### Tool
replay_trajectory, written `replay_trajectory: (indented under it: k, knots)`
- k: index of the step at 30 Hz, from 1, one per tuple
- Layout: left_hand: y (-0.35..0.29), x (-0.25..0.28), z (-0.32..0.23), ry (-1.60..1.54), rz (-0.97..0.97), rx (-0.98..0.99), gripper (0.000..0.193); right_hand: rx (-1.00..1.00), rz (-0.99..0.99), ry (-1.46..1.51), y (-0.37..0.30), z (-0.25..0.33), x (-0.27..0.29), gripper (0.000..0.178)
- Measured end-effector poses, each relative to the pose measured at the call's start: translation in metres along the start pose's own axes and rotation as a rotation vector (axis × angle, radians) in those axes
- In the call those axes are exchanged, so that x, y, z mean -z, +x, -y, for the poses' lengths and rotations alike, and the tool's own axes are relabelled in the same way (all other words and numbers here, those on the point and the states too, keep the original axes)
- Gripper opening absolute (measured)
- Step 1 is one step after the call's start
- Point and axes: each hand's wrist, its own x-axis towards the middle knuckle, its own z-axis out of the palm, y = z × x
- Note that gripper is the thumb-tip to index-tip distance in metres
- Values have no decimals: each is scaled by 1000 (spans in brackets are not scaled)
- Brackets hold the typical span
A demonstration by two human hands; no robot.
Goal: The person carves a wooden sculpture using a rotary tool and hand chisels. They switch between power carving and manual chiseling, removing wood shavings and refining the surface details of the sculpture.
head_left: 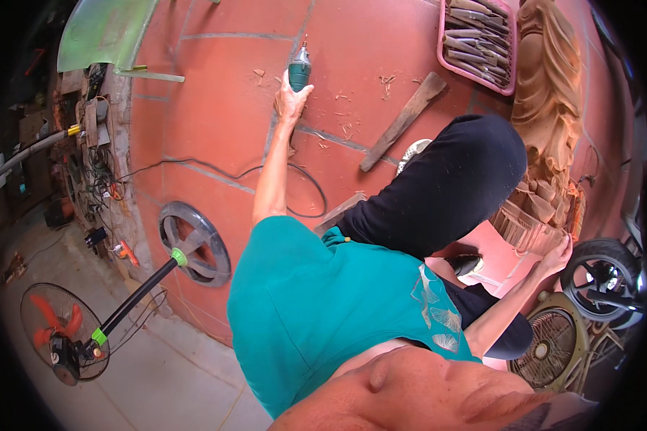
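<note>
The left hand (291,104) gripped a power tool (300,73); whether the right hand (556,257), near the carving (550,93), was closed was unclear.

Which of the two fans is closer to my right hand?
The squarish olive fan at lower right, just below your right hand in the picture; the other, a round red-bladed fan, is at the far lower left.

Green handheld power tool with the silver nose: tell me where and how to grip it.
Probably best wrapped around its thick green barrel from the person's near side, where the left hand holds it: the tapered silver nose points away.
</note>
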Motion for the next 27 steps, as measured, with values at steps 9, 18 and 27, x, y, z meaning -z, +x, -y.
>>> replay_trajectory:
  k: [9,18,27]
  knots:
    - [17,-15,12,132,-87,-16,88,-12,39,-28,1,1,-1,42]
    - [18,-21,12,200,-114,-15,88,-36,27,20,-1,4,-7,40]
    - [28,-34,10,422,-199,-213,85,-27,-15,-37,-12,-14,-1,35]
